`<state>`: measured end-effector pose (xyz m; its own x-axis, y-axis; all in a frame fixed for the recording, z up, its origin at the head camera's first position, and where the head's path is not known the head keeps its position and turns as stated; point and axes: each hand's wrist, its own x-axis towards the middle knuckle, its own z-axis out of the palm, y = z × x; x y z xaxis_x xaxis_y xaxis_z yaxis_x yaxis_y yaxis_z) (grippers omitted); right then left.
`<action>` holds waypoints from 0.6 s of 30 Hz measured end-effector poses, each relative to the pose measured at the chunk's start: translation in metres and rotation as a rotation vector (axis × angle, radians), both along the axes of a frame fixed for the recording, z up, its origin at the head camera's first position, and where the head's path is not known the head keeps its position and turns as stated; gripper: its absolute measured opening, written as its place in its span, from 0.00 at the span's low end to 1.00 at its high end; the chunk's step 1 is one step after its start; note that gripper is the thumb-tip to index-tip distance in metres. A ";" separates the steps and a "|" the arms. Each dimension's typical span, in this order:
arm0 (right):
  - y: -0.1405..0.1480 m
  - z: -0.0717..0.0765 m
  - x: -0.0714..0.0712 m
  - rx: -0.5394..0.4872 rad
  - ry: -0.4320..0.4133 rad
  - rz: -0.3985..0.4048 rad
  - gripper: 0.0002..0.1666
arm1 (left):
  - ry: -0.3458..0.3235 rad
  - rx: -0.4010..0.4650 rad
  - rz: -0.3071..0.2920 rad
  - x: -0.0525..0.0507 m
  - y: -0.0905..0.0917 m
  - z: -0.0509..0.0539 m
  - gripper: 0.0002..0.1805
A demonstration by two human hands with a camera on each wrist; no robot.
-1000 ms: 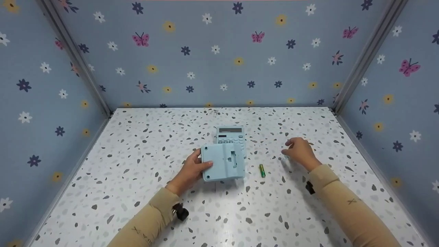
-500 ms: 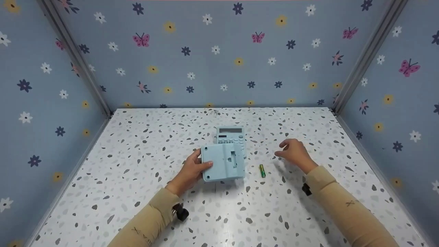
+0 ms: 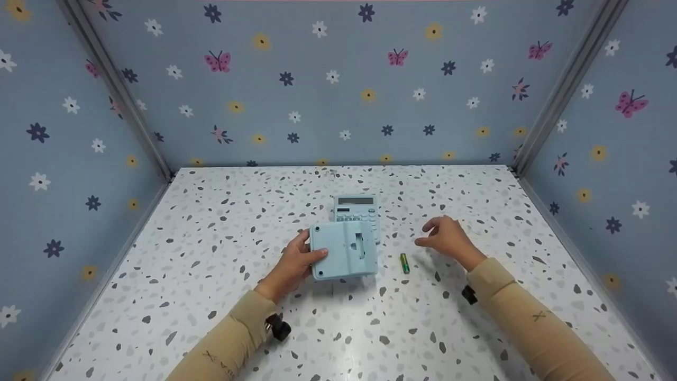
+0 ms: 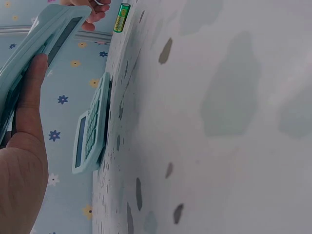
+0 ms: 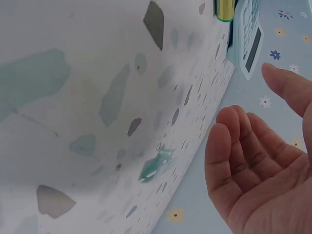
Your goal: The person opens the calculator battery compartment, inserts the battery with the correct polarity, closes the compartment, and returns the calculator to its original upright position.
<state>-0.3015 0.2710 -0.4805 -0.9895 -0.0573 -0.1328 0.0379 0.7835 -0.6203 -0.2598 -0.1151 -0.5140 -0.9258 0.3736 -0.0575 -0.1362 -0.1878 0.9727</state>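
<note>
My left hand (image 3: 291, 264) grips a light blue calculator (image 3: 338, 251) by its left edge, thumb across its back. The calculator's back faces up, with round feet and a battery slot (image 3: 360, 246) without a cover. Behind it a second light blue calculator (image 3: 355, 207) lies keys up on the table, its lower part hidden. A green and yellow battery (image 3: 404, 263) lies to the right of the held calculator. My right hand (image 3: 447, 238) hovers beyond the battery on its right, fingers loosely bent and thumb apart. Nothing sits between those fingers in the right wrist view.
A small glossy teal piece (image 5: 155, 168) lies on the speckled table (image 3: 238, 211) in the right wrist view; its kind is unclear. Blue flowered panels (image 3: 338, 79) stand at the back and both sides.
My right hand has moved left and slightly nearer, towards the battery. The left hand and the calculator in it stay put.
</note>
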 end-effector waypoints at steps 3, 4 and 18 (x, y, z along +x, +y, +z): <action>-0.004 0.000 0.001 -0.003 -0.025 -0.005 0.28 | 0.000 -0.004 0.006 0.001 0.000 0.001 0.39; -0.005 0.000 0.001 -0.004 -0.030 -0.001 0.28 | -0.001 -0.007 0.009 0.001 0.000 0.001 0.39; -0.016 -0.006 0.010 -0.010 -0.033 0.045 0.26 | -0.003 -0.007 0.016 0.000 -0.001 -0.001 0.39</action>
<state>-0.2919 0.2555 -0.4861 -0.9810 -0.1033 -0.1642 0.0230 0.7785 -0.6272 -0.2595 -0.1164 -0.5152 -0.9316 0.3581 -0.0628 -0.1360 -0.1833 0.9736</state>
